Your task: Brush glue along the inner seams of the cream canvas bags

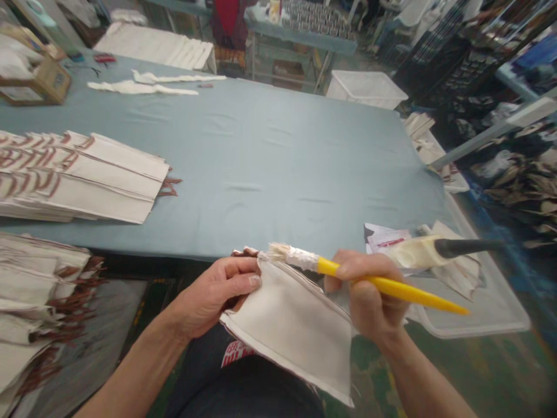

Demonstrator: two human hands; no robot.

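Observation:
Between thumb and fingers, my left hand (221, 293) pinches the upper left end of a cream fabric panel (300, 325) with brown edging, which hangs tilted over my lap. My right hand (369, 287) grips the yellow handle of a paintbrush (391, 287). White matter coats the brush's neck, and its bristle tip lies at the panel's top edge beside my left fingertips. To the right of my right hand, a cream container with a black-handled tool (461, 248) in it stands on papers and fabric pieces.
Stacked cream panels with brown edges (117, 174) lie on the blue-grey table (278, 151) at left. More panels (30, 296) are piled below them. A cardboard box (39, 81) stands at the far left. White plastic bins (365, 87) sit beyond the table and at right.

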